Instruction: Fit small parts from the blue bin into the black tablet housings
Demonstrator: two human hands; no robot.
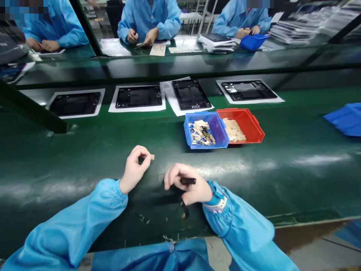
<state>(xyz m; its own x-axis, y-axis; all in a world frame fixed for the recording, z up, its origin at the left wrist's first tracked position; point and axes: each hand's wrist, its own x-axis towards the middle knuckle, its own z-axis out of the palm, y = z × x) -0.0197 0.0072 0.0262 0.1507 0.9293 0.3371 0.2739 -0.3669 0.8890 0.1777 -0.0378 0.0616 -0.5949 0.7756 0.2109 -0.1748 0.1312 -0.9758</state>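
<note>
My left hand (pixel 135 164) is closed in a pinch over the green bench. Between its thumb and forefinger is a small beige piece (pixel 152 157). To the right, my right hand (pixel 188 183) is curled around a short black stick-like tool (pixel 188 181); its far end is hidden by the fingers. Just below the right thumb is a thin black strip (pixel 184 210) with a brownish end, and I cannot tell whether the thumb touches it. A blue bin (pixel 221 130) with beige and black small parts stands ahead of my right hand.
Against the blue bin is a red bin (pixel 255 130) of beige pieces. Several dark tablet-like panels (pixel 138 96) lie on white sheets along the back. A green post (pixel 34 109) rises at left, another blue bin (pixel 348 118) at right. Co-workers (pixel 149 19) sit across the bench.
</note>
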